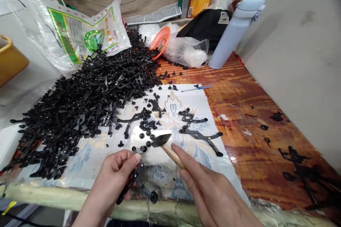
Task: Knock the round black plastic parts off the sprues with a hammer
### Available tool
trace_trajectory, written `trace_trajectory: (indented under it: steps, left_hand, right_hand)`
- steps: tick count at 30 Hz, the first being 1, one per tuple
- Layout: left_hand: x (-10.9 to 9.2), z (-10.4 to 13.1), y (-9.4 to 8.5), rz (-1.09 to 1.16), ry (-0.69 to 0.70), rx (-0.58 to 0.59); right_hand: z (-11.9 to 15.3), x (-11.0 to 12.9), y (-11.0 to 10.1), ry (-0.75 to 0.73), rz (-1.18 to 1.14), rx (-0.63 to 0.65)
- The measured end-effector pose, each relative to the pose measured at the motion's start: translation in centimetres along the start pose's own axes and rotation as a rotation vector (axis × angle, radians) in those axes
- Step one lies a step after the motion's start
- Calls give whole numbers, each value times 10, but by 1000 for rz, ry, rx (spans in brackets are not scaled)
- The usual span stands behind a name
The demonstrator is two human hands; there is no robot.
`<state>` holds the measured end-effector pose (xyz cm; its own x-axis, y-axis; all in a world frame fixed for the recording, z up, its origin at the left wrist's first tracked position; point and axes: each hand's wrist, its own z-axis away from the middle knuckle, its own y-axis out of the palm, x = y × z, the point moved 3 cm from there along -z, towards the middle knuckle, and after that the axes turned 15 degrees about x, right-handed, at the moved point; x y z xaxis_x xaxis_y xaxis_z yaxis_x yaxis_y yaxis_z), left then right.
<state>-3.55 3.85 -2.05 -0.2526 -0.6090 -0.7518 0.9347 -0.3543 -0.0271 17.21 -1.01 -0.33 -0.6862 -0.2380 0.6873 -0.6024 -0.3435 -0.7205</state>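
My left hand (119,170) pinches a black jointed linkage piece (141,181) near the front edge of the table. One arm of the piece hangs below my fingers and ends in a round cap. In my right hand (207,184) is a small hammer (161,139) by its pale wooden handle, its dark head just above and right of the linkage. Small black round caps (147,125) lie beyond the hammer head on the patterned cloth (87,156). Two linkage pieces (202,135) rest spread out on the right.
A large heap of black linkage parts (106,81) covers the left side, beneath a printed plastic bag (87,30). Behind are an orange dish (161,42), a black bag (205,25) and a light-blue bottle (234,32). Black scraps (298,170) lie at right on the wooden table (239,92).
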Motion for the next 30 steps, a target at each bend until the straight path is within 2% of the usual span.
trace_trajectory:
  steps: [6,10,12,17,20,22,27,30]
  left_hand:
    - [-7,1,4,26,3,-22]
    - [-3,-1,3,52,9,-28]
    - [-1,-2,3,69,13,-17]
    - [-4,0,4,102,22,-10]
    - [-6,2,4,103,29,-16]
    - [-6,2,4,85,29,-26]
    - [-2,-1,3,26,-30,2]
    - [-1,-2,2,11,-36,18]
  right_hand:
    - [-15,6,-11,-56,84,81]
    - [-16,14,-21,-158,14,0]
    - [-16,16,-19,-186,36,-18]
    - [-20,14,-7,-86,145,104]
    - [-19,14,-10,-76,45,55]
    - [-18,14,-11,-82,58,26]
    - [-20,9,-2,-57,159,142]
    - [-18,9,-1,-51,93,105]
